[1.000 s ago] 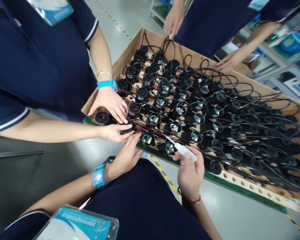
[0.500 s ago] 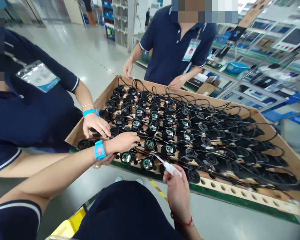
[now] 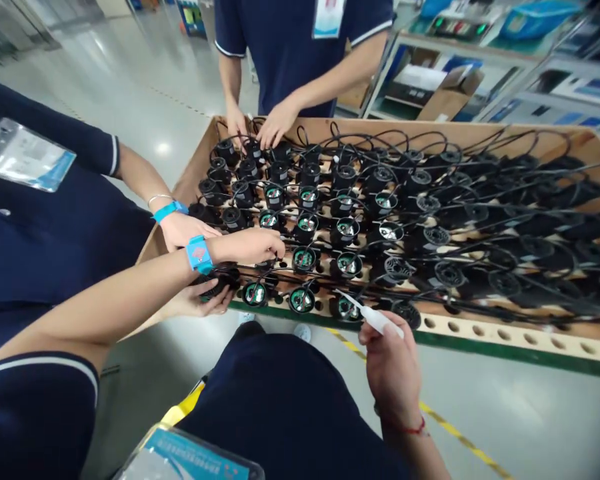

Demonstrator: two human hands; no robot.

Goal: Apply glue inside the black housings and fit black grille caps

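Note:
In my right hand (image 3: 393, 363) is a white tool (image 3: 377, 320) with a thin pointed tip, which points up and left over a round black housing (image 3: 349, 308) at the tray's near edge. My left hand (image 3: 250, 247), with a blue wristband, reaches over the near left part of the tray. Its fingers are pressed together beside a housing with a green circuit board (image 3: 304, 258); what they grip is hidden. Rows of black housings with black cables fill the wooden tray (image 3: 480, 131). Several housings near the middle show green boards inside.
At the left, a person's hand (image 3: 185, 230) rests at the tray's edge, and another hand (image 3: 210, 300) holds a dark round part below my left forearm. Across the tray, a person's two hands (image 3: 279, 123) touch housings. Shelves with a blue bin (image 3: 537, 20) stand behind.
The view has tilted down and moved closer. My right hand with the white tool has shifted right to another housing. The person across has moved both hands from the rim onto the housings.

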